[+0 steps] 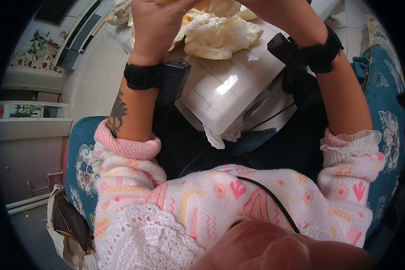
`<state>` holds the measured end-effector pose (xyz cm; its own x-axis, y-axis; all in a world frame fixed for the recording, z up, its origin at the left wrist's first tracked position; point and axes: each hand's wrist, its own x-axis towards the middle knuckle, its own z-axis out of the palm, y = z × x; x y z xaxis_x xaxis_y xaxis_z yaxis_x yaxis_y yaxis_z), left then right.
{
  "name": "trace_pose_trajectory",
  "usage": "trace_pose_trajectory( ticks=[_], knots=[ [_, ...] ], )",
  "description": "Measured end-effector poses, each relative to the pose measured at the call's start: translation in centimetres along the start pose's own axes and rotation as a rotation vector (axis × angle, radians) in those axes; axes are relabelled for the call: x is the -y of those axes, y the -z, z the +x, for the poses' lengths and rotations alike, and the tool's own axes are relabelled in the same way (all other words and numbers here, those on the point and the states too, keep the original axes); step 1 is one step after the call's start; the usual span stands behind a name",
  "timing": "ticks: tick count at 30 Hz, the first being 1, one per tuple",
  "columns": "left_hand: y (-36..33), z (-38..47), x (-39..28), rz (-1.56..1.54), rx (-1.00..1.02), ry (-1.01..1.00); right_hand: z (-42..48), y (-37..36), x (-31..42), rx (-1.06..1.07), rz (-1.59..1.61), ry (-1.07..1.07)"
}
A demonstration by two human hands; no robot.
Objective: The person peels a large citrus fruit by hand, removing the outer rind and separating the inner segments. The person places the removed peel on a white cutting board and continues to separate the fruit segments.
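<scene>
Both of my hands are at the top edge of the view, partly cut off. My left hand [162,20] reaches in from the left, with its fingers mostly out of the picture. A pale piece of fruit, perhaps pomelo [219,6], shows between the hands at the edge. Of my right hand only the wrist side [256,2] shows. Below them, thick white pomelo peel [216,37] with a yellow rim lies on a table with a clear plastic cover [219,91]. More peel [119,11] lies farther left. Each wrist wears a black strap with a black device.
A lace cloth [234,133] hangs under the table cover's near corner. A black cable [273,116] runs beside it. Teal patterned upholstery [84,152] flanks me on both sides. At the lower left, a brown bag [71,222] sits in a pale cloth bag. White cabinets stand at the left.
</scene>
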<state>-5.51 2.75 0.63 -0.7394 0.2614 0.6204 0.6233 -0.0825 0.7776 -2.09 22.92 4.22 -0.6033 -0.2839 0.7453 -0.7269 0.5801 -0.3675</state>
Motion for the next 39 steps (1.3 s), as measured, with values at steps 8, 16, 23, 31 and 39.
trace_pose_trajectory(
  ticks=[8, 16, 23, 31, 39],
  knots=[
    [-0.1, -0.3, -0.3, 0.023, -0.005, -0.038, 0.0, -0.3, -0.3, -0.011, -0.119, 0.172],
    [-0.1, -0.2, -0.8, -0.018, 0.029, 0.098, 0.1, 0.1, -0.2, 0.006, -0.045, 0.004],
    [0.8, 0.3, 0.4, -0.294, 0.04, 0.113, 0.3, -0.3, -2.0, -0.066, -0.114, 0.092],
    [0.0, 0.1, 0.5, -0.568, 0.034, 0.249, 0.4, 0.0, -2.1, 0.112, 0.62, -0.281],
    [-0.4, 0.1, 0.5, -0.52, 0.058, 0.159, 0.3, 0.0, -1.4, 0.069, 0.795, -0.416]
  ],
)
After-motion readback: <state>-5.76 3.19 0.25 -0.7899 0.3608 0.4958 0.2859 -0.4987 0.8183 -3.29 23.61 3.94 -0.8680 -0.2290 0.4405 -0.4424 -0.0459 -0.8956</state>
